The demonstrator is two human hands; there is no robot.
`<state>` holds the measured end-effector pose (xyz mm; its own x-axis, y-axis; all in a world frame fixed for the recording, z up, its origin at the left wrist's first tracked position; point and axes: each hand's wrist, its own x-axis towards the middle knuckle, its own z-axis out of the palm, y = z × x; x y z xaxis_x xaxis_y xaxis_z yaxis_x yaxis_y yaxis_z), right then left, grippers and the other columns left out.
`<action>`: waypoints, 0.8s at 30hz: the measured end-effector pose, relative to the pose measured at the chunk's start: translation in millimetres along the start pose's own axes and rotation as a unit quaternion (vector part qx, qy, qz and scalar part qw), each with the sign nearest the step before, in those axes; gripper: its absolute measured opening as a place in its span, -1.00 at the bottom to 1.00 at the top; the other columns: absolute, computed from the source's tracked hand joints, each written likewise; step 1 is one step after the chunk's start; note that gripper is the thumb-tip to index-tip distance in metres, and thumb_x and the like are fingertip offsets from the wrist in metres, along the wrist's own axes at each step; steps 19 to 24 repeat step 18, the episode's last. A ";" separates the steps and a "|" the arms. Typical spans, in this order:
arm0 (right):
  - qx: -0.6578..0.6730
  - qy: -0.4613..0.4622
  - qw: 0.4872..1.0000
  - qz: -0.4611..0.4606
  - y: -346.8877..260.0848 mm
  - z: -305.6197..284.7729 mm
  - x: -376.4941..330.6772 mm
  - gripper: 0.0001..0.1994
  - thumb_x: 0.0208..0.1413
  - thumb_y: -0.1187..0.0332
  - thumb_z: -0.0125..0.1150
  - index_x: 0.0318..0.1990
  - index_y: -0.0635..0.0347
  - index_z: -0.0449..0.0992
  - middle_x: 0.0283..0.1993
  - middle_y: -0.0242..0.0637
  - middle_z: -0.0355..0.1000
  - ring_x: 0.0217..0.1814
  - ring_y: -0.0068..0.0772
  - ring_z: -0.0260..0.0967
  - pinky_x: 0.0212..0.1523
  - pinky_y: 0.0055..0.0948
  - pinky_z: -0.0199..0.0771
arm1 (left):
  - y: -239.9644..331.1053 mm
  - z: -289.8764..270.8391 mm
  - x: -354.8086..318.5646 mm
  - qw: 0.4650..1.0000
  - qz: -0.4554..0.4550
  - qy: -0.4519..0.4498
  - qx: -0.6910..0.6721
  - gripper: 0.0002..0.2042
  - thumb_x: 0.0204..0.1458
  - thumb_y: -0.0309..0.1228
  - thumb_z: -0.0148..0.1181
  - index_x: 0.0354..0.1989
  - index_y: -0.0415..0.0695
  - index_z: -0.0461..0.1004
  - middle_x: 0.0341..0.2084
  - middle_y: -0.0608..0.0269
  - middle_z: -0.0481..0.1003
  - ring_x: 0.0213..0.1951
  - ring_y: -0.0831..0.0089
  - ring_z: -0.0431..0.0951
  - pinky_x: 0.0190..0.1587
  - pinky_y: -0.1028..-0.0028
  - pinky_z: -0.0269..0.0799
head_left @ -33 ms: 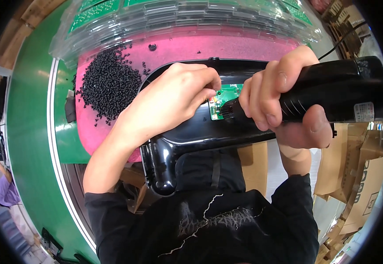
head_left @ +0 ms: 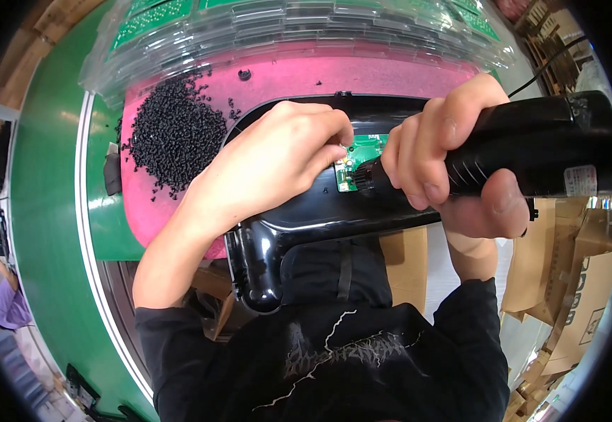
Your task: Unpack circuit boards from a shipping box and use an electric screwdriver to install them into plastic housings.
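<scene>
My right hand (head_left: 446, 158) is wrapped around a thick black electric screwdriver (head_left: 538, 137), which lies level with its ribbed nose pointing left. That nose sits over a small green circuit board (head_left: 368, 149) inside a long black plastic housing (head_left: 306, 214); the bit's tip is hidden. At the board's left edge, my left hand (head_left: 278, 155) has thumb and index finger bent close together in a pinch. Whatever is between those fingertips is too small or covered to make out. One tiny dark screw (head_left: 325, 190) rests in the housing below the left hand.
A heap of small black screws (head_left: 175, 137) lies on the pink mat (head_left: 285, 79) at left. Stacked clear plastic trays (head_left: 306, 32) with green boards stand along the far side. Cardboard boxes (head_left: 580, 302) are at right. A person in purple (head_left: 10, 302) is far left.
</scene>
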<state>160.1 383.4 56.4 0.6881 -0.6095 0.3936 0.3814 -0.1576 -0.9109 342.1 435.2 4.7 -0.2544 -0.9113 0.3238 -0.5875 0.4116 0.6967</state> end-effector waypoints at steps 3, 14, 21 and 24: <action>-0.023 -0.013 1.000 0.012 1.7 0.7 1.0 -0.56 -0.01 -0.04 0.21 -0.26 0.11 0.24 -0.67 -0.49 0.19 -0.72 -0.62 0.14 -0.62 -0.57 0.16 | 4.5 -8.3 -4.4 0.997 -0.033 -0.068 0.011 -0.82 -0.14 -0.53 0.25 -0.36 -0.32 0.43 -0.50 0.05 0.48 -0.38 0.13 0.52 -0.32 0.34 0.43; -0.021 -0.063 0.996 0.064 3.7 4.0 6.2 -0.49 -0.10 -0.09 0.33 -0.29 0.08 0.24 -0.68 -0.54 0.13 -0.72 -0.66 0.05 -0.64 -0.61 0.07 | -8.6 -1.0 -14.4 0.995 -0.014 -0.097 -0.019 -0.78 -0.29 -0.60 0.27 -0.39 -0.32 0.48 -0.44 0.01 0.47 -0.30 0.02 0.49 -0.27 0.26 0.42; -0.012 -0.191 0.979 0.075 7.6 -16.0 17.0 -0.48 -0.11 -0.10 0.34 -0.28 0.08 0.24 -0.67 -0.51 0.16 -0.71 -0.64 0.08 -0.63 -0.60 0.08 | 0.6 -5.9 -11.5 0.988 -0.047 -0.137 0.043 -0.79 -0.27 -0.62 0.23 -0.36 -0.31 0.49 -0.38 -0.03 0.48 -0.26 -0.02 0.49 -0.27 0.25 0.42; -0.012 -0.191 0.979 0.075 7.6 -16.0 17.0 -0.48 -0.11 -0.10 0.34 -0.28 0.08 0.24 -0.67 -0.51 0.16 -0.71 -0.64 0.08 -0.63 -0.60 0.08 | 0.6 -5.9 -11.5 0.988 -0.047 -0.137 0.043 -0.79 -0.27 -0.62 0.23 -0.36 -0.31 0.49 -0.38 -0.03 0.48 -0.26 -0.02 0.49 -0.27 0.25 0.42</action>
